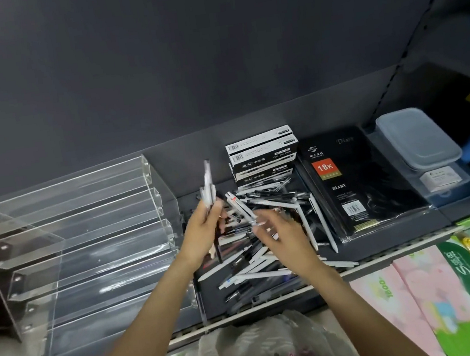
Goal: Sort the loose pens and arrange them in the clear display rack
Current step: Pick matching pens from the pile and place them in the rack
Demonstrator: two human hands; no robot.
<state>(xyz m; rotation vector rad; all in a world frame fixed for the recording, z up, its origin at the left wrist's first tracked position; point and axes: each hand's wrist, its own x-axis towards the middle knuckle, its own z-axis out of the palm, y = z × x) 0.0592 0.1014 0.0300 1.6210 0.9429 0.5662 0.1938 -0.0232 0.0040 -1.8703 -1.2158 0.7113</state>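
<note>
A big messy pile of loose black and white pens point(266, 242) lies on a dark grey shelf point(386, 243). This pile is the middle of everything here.

Just left of the pile stands a clear plastic display rack point(87, 242) with stepped rows. No pens can be seen in its rows.

Above the left edge of the pile, the left hand point(205, 232) is up in the air. Its grip is closed around a small bunch of pens point(209, 190) that stand almost straight up. At least one is white and one is dark.

Over the middle of the pile is the right hand point(280, 237). Its fingers pinch the end of one white pen with a red mark point(240, 207). That pen tilts up and to the left, toward the bunch in the left hand. It is hard to tell if the two touch.

Behind the pile sits a stack of black and white pen boxes point(263, 156). Right of the pile lies a black diary in shiny wrap with an orange label point(357, 182). Farther right of the pile is a clear plastic box with a lid point(417, 139).

In front of the pile, below the shelf edge, there is a crinkly see-through plastic bag point(265, 350). Right of that are colourful packs of tissue point(423, 302).
</note>
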